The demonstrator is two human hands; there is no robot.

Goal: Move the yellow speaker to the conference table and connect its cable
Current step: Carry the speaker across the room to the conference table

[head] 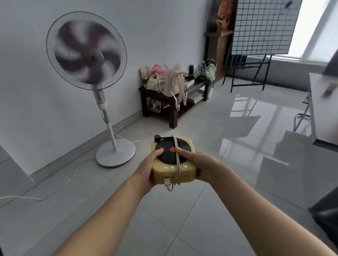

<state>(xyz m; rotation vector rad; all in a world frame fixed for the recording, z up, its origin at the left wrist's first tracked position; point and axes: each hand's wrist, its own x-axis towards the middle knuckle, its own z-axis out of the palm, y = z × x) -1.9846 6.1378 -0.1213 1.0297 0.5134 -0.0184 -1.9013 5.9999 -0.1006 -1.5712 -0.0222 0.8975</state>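
Observation:
The yellow speaker (pixel 184 173), shaped like a small record player with a black disc and red centre on top, hangs in the air above the floor at mid-frame. My left hand (pixel 147 169) grips its left side, thumb on the disc. My right hand (pixel 201 165) grips its right side, thumb over the top. A white cable (pixel 177 157) is wrapped around the speaker from back to front, and its plug sits at the near face. A grey table (pixel 329 116) shows at the right edge.
A running pedestal fan (pixel 87 53) stands by the left wall, its white cord trailing on the tiled floor. A dark low bench (pixel 172 100) with bags sits at the back. A gridded board on an easel (pixel 264 23) stands near the window.

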